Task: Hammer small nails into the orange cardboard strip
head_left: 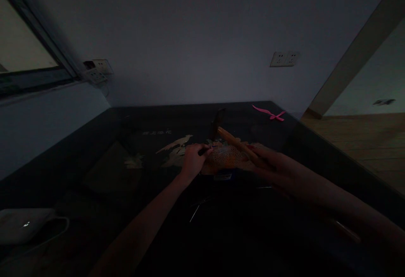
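Closed firmly around the wooden handle of a hammer (240, 145) with the right hand (274, 166), with the dark head tilted up beyond the left fingertips (too dim to judge the gap). Pinching with the left hand (193, 158), apparently on a small thin thing (214, 146), possibly a nail. Probably at a tapping step: steadying with the left, aiming with the right. Calls next, judging by this pose, for a short, controlled stroke on target and for fingertips well out of its path.

Lying between both hands, beneath the hammer's handle and just right of the left fingertips: an orange-brown speckled piece (226, 158), with a blue-and-white patch (223, 177) at its near side. Set on a dark tabletop (177, 243), beside a pale printed bird (175, 143). Farther out, near the back right edge, a pink ribbon (268, 112); at the near left, a white device (23, 226) (corded).
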A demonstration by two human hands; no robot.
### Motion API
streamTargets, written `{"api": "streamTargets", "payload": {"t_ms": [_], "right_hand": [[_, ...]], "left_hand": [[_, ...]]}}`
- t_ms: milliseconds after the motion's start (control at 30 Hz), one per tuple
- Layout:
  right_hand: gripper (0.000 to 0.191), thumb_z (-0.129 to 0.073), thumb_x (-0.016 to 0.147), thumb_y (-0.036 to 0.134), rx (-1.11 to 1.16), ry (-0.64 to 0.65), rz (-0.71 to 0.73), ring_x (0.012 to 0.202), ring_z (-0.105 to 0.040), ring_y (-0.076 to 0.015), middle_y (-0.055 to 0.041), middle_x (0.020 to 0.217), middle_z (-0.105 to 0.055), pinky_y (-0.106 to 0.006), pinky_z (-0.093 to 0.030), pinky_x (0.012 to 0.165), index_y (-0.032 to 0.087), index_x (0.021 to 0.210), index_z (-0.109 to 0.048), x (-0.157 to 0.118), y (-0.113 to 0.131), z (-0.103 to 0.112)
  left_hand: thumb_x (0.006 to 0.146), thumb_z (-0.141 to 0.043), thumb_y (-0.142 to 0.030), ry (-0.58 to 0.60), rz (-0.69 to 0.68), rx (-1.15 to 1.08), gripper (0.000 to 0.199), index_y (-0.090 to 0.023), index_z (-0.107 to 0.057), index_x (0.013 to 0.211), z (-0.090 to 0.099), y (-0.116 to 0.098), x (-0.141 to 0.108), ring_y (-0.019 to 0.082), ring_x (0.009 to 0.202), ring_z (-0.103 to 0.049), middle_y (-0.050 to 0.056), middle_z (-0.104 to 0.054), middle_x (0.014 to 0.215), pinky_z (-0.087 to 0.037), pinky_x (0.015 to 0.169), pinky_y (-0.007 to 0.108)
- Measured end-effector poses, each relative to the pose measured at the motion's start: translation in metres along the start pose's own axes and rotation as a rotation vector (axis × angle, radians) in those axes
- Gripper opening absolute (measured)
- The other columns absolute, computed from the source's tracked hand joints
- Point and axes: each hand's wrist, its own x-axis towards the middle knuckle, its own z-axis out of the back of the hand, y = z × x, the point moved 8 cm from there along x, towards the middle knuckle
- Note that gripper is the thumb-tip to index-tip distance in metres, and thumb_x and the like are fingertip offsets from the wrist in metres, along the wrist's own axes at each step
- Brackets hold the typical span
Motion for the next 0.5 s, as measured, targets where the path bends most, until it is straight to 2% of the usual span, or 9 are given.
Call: {"api": "streamTargets", "payload": {"t_ms": [133,200,300,400,500], "right_hand": [[0.03,-0.048,0.081,0.025,-0.053,0.114,-0.076,0.073,-0.063,-0.0195,-0.0066,0.083,-0.067,-0.029,-0.051,0.068,0.015,0.105,-0.062,0.003,-0.009,-0.015],[0.03,-0.047,0.08,0.024,-0.036,0.146,-0.084,0.072,-0.063,-0.0191,-0.0068,0.083,-0.067,-0.029,-0.051,0.068,0.014,0.104,-0.062,0.005,-0.012,-0.021],[0.036,-0.046,0.081,0.028,0.021,0.111,-0.042,0.085,-0.062,-0.0215,-0.0083,0.094,-0.066,-0.03,-0.051,0.074,0.015,0.112,-0.059,0.004,-0.006,-0.016],[0.036,-0.047,0.081,0.032,0.009,0.047,-0.023,0.097,-0.059,-0.0243,-0.0103,0.106,-0.063,-0.033,-0.049,0.083,0.016,0.11,-0.06,0.001,0.0,-0.006],[0.033,-0.048,0.08,0.03,-0.023,0.077,-0.088,0.087,-0.062,-0.0233,-0.01,0.098,-0.065,-0.033,-0.051,0.077,0.015,0.107,-0.061,-0.001,-0.007,-0.011]], "left_hand": [[0.078,-0.065,-0.024,0.013,0.001,0.055,0.008,-0.019,-0.071,0.081,-0.001,0.0,0.0,0.018,0.079,-0.066,0.003,-0.072,0.084,-0.049,0.077,0.031],[0.078,-0.065,-0.025,0.02,0.003,0.088,0.009,-0.019,-0.071,0.081,0.0,-0.001,0.0,0.019,0.081,-0.066,0.004,-0.072,0.084,-0.049,0.078,0.032],[0.078,-0.065,-0.024,0.014,0.014,0.054,0.009,-0.02,-0.07,0.083,0.001,-0.001,0.0,0.018,0.081,-0.066,0.003,-0.072,0.085,-0.049,0.079,0.031],[0.078,-0.064,-0.024,0.017,0.006,0.004,0.008,-0.02,-0.07,0.082,0.0,-0.001,0.0,0.018,0.082,-0.066,0.002,-0.073,0.086,-0.049,0.079,0.031],[0.077,-0.065,-0.023,0.022,0.003,0.005,0.007,-0.019,-0.07,0.082,-0.001,0.0,0.0,0.018,0.084,-0.065,0.003,-0.072,0.086,-0.049,0.079,0.031]]}}
